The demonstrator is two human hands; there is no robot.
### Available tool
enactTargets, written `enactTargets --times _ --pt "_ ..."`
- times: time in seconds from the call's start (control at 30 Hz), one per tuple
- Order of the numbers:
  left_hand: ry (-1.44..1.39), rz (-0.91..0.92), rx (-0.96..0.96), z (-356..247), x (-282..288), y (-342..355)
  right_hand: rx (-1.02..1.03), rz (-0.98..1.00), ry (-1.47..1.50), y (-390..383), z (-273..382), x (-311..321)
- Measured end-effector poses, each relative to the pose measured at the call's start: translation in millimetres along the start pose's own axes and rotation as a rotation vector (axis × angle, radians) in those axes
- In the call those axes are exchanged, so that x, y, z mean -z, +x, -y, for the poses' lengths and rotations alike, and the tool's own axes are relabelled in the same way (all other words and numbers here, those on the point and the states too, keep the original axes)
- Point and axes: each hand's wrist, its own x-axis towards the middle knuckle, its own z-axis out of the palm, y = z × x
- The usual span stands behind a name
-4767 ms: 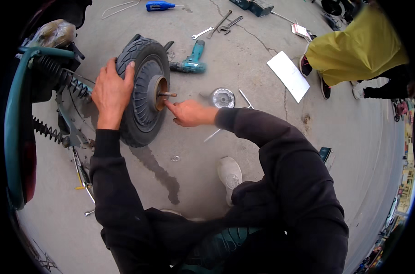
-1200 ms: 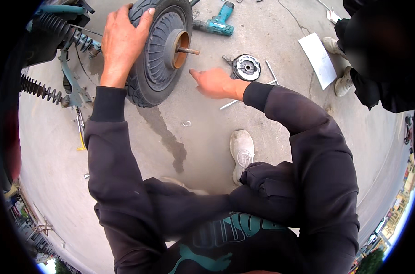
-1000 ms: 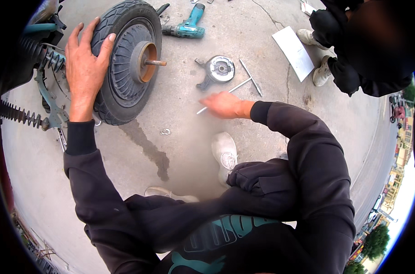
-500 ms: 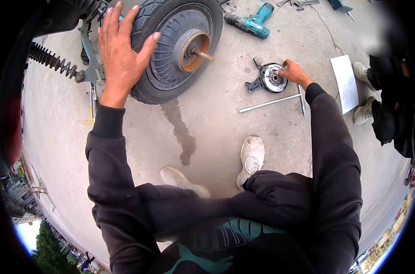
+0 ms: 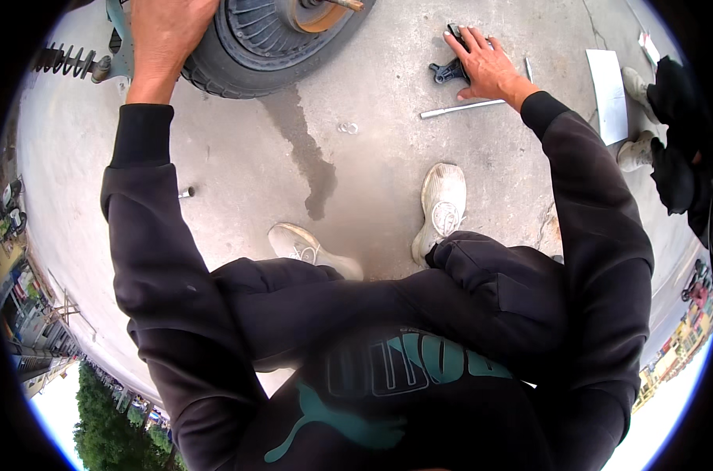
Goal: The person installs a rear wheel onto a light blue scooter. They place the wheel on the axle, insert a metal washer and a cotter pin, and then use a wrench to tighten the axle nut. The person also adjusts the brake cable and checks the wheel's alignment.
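Note:
At the upper left, my left hand [image 5: 172, 47] is against the black tyre [image 5: 239, 77] of a wheel with a ribbed hub and protruding axle [image 5: 341, 5]; its fingers run out of view. My right hand [image 5: 486, 64], fingers spread, lies over a dark brake hub plate [image 5: 444, 72] on the concrete, hiding most of it. Just below that hand a long silver T-bar wrench [image 5: 451, 110] lies crosswise. A small metal ring [image 5: 347, 128] rests between the hands, near a wet stain.
A vehicle frame with a coil spring [image 5: 70, 59] stands at upper left. A socket tool [image 5: 185, 191] lies by my left sleeve. A white sheet [image 5: 608, 98] is at right, beside another person's shoes [image 5: 635, 153] and dark trousers. My own shoes [image 5: 441, 208] are below centre.
My right hand has moved from pointing beside the axle onto the brake plate, its fingers now spreading over it. The view has shifted, leaving the wheel cropped and the drill out of view.

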Motion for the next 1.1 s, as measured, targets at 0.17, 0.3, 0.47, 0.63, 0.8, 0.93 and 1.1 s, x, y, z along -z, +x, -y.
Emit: enactTargets --times 0.17,0.3,0.47,0.63,0.8,0.93,1.1 --pt "0.017 0.014 0.008 3.8 11.3 -1.0 -0.154 0.135 -0.023 21.2 11.9 8.0" --pt "-0.008 0.004 0.003 6.4 15.9 0.5 -0.089 0.185 0.061 28.5 2.2 22.5" --pt "-0.004 -0.061 -0.054 11.2 11.1 3.7 -0.21 0.074 1.033 37.1 -6.7 44.8" --pt "-0.051 -0.052 -0.115 23.3 6.1 11.8 -0.239 0.159 1.907 15.1 34.3 80.6" --pt "0.152 -0.084 -0.162 11.5 9.3 11.6 -0.391 -0.082 2.397 22.8 63.6 76.7" --pt "0.052 -0.003 -0.229 -31.8 18.8 5.4 -0.515 -0.63 2.997 3.2 118.9 99.2" --pt "-0.714 0.915 0.458 -91.6 23.4 -7.7 -0.142 -1.246 3.26 -38.7 171.3 121.6"
